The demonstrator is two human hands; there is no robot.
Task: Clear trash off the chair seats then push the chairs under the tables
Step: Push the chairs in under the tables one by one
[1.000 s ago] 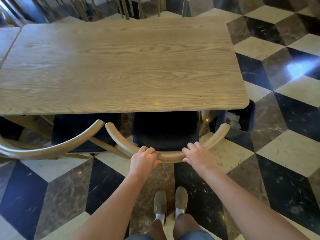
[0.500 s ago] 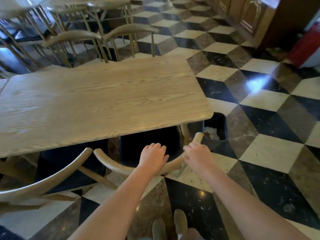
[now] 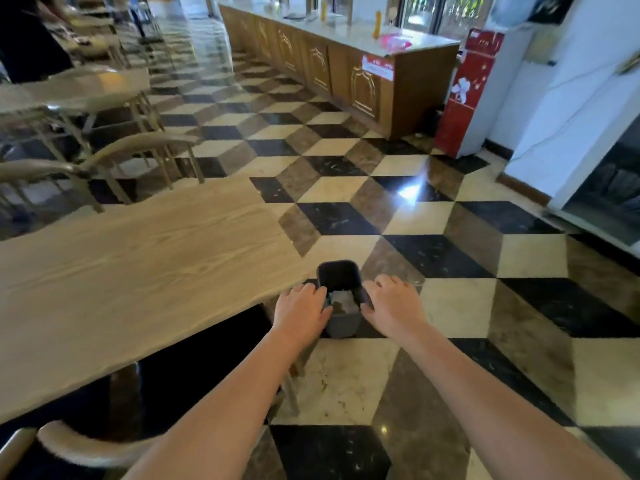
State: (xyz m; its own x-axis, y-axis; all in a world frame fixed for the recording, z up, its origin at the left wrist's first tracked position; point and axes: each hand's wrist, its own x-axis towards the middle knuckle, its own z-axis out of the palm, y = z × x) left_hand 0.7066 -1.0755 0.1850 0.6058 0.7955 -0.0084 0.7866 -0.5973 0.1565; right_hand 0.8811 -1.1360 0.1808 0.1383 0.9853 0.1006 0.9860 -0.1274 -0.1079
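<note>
- A second ago both our hands were on the curved wooden back of the chair with the black seat (image 3: 194,368). Now they have let go of it.
- That chair now sits tucked under the long light wooden table (image 3: 138,265). Only its curved back shows, by our left arm.
- We have looked up and turned to the right, so we now see more of the checkered floor (image 3: 450,306).
- Our left hand (image 3: 300,311) and right hand (image 3: 391,304) are now out in front, open, one on each side of the small dark bin with paper trash inside (image 3: 341,299). The fingers look like they touch its rim, but we cannot tell if they grip it.
- We think this chair is done. It looks like the bin comes next, maybe to carry it to more chairs.
</note>
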